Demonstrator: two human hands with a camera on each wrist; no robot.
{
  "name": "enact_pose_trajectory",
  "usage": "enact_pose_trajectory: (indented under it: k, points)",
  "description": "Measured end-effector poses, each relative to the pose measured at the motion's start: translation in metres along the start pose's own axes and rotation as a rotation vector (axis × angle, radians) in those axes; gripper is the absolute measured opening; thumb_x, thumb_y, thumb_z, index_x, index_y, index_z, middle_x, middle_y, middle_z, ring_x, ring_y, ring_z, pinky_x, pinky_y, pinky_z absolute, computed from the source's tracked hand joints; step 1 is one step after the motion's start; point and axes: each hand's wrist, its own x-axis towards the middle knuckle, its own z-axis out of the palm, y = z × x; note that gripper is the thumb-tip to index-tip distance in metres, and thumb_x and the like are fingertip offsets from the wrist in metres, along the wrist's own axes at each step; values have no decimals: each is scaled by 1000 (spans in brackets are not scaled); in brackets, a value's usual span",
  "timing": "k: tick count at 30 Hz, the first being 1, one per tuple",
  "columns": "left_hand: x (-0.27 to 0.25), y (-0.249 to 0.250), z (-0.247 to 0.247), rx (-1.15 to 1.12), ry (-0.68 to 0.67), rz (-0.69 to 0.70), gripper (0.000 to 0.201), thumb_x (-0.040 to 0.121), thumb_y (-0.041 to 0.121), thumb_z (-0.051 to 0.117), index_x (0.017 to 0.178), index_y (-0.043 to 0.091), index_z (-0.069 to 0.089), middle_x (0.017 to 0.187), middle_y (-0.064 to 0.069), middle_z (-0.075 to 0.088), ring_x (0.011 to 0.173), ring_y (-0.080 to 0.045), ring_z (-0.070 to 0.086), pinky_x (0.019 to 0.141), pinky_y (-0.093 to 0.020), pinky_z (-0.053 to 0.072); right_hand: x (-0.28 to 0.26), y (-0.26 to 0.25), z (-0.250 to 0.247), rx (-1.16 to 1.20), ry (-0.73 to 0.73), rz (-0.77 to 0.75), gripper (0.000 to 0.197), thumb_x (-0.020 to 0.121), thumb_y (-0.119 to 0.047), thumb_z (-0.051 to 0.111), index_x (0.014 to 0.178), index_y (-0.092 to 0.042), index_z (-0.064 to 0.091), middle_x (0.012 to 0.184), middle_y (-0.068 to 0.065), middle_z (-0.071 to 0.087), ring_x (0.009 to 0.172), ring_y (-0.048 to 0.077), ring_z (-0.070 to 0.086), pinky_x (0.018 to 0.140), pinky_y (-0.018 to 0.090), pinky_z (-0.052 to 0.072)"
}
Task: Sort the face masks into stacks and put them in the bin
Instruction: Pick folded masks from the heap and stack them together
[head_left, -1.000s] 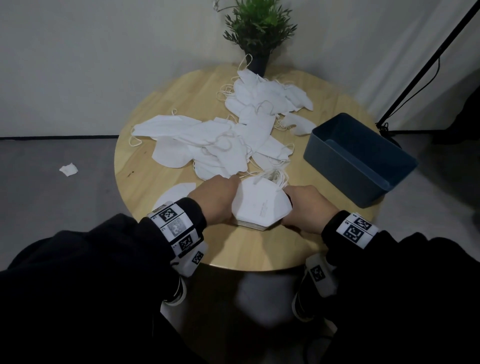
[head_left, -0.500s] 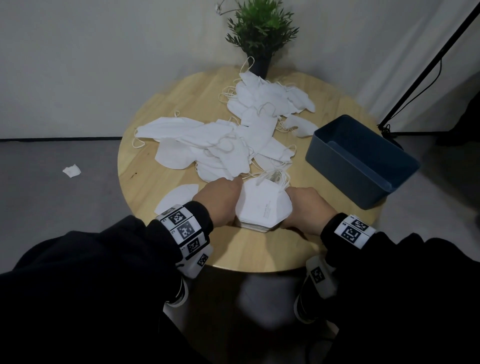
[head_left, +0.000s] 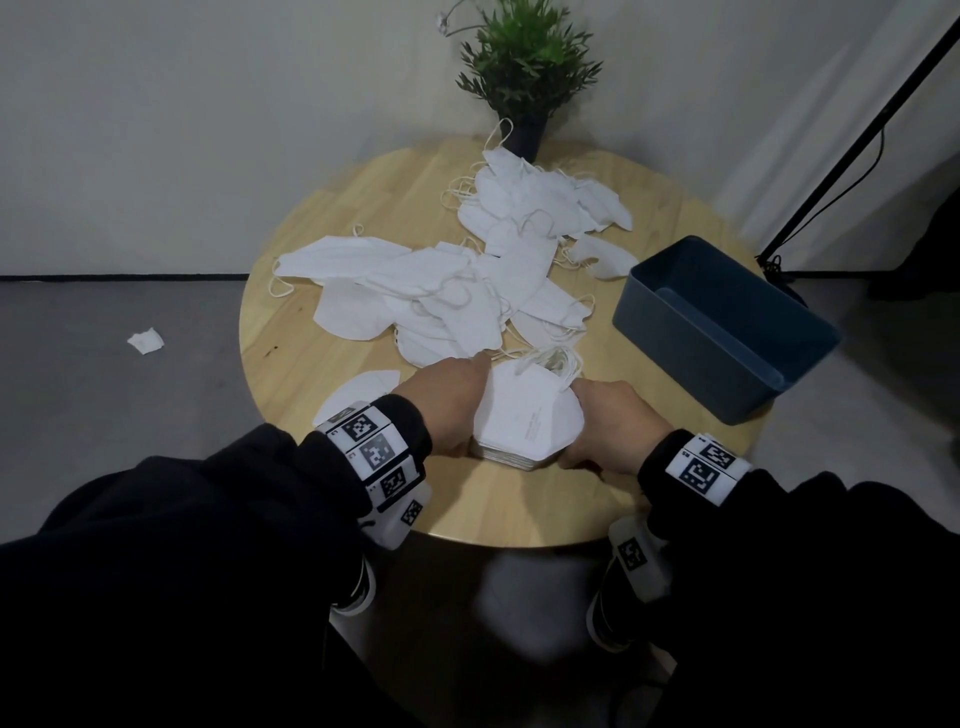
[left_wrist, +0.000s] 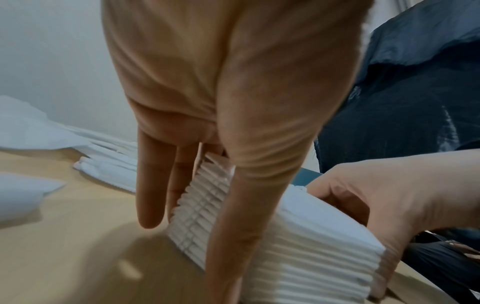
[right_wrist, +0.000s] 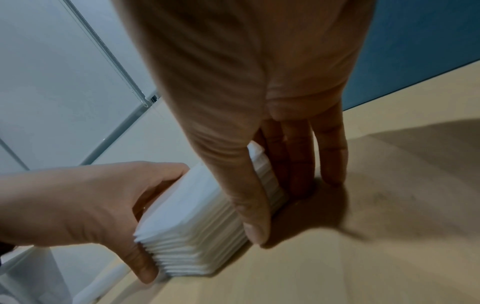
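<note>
A neat stack of white folded face masks (head_left: 524, 415) sits on the round wooden table (head_left: 311, 343) near its front edge. My left hand (head_left: 447, 405) grips the stack's left side and my right hand (head_left: 613, 426) grips its right side. In the left wrist view the stack (left_wrist: 311, 236) lies between thumb and straight fingers of the left hand (left_wrist: 182, 253). The right wrist view shows the right hand (right_wrist: 293, 207) clasping a corner of the stack (right_wrist: 197, 216) the same way. Loose masks (head_left: 457, 301) lie heaped behind it. The blue bin (head_left: 691, 358) stands empty at the right.
A second heap of masks (head_left: 535, 208) lies near a potted plant (head_left: 524, 67) at the table's back. One single mask (head_left: 358, 389) lies left of my left wrist. A black stand pole (head_left: 857, 145) leans at the right. A paper scrap (head_left: 145, 341) is on the floor.
Both hands stay on the stack's sides and shift only slightly against it. The stack keeps its place on the table.
</note>
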Motion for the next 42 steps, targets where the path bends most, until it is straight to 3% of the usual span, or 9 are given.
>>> enact_pose_trajectory:
  k: [5, 8, 15, 21, 25, 29, 34, 37, 42]
  points:
    - [1, -13, -13, -208, -130, -30, 115, 64, 11, 95, 156, 18, 26, 123, 0, 61, 105, -16, 62, 91, -37, 55, -9, 6, -13, 117, -67, 75, 63, 60, -21, 95, 114, -23, 61, 102, -5, 66, 87, 11, 64, 59, 20, 45]
    - [-4, -35, -31, -333, -144, -21, 121, 61, 9, 96, 158, 33, 27, 125, 16, 50, 103, -8, 57, 90, -40, 60, -15, 9, -31, 114, 15, 107, 60, 60, -27, 96, 111, -24, 64, 97, -4, 69, 88, 11, 64, 71, 27, 53]
    - [-11, -15, -52, -352, 185, 269, 25, 83, 15, 78, 106, 25, 75, 91, 11, 70, 82, -6, 66, 75, -24, 51, -14, -19, -33, 452, 185, -126, 28, 74, 2, 76, 92, -20, 75, 75, -4, 73, 62, 5, 62, 62, 23, 52]
    - [13, -5, -29, -148, -30, 192, 30, 79, 13, 75, 104, 29, 74, 96, 11, 70, 89, -11, 64, 77, -30, 53, 13, -31, -24, 160, 40, -98, 28, 74, -13, 83, 99, -24, 76, 84, -12, 69, 80, 10, 66, 68, 20, 50]
    - [25, -13, -66, -343, -253, 199, 16, 85, 39, 83, 95, 28, 78, 79, 12, 73, 70, -4, 63, 66, -18, 47, 24, -27, -38, 603, 90, -72, 9, 80, -19, 85, 83, -12, 79, 68, -1, 74, 57, 14, 65, 51, 26, 52]
    - [79, -29, -124, -498, -119, 150, 27, 94, 47, 73, 95, 20, 78, 81, 6, 74, 74, -9, 68, 64, -27, 54, 47, -18, -48, 1117, 260, 14, 21, 90, -21, 78, 86, 0, 74, 62, 1, 61, 51, 15, 46, 47, 29, 36]
    - [193, -48, -166, -441, 87, -76, 38, 93, 48, 74, 119, 20, 70, 120, -4, 70, 102, -21, 69, 82, -37, 60, 79, -9, -50, 1373, 323, 170, 12, 94, -25, 74, 96, -13, 72, 87, 2, 68, 74, 17, 57, 57, 30, 47]
    - [251, -53, -178, -283, 115, -190, 67, 94, 53, 71, 145, 14, 54, 148, -9, 56, 128, -29, 58, 100, -37, 49, 95, -5, -55, 1405, 282, 215, 22, 96, -29, 72, 116, -20, 70, 110, 0, 68, 94, 18, 62, 71, 32, 50]
    - [324, -62, -175, -286, 156, -395, 88, 94, 56, 68, 153, -2, 39, 153, -20, 50, 135, -37, 53, 97, -36, 43, 110, 6, -49, 1316, 207, 225, 37, 95, -35, 72, 130, -26, 63, 132, -1, 62, 115, 15, 60, 101, 38, 51]
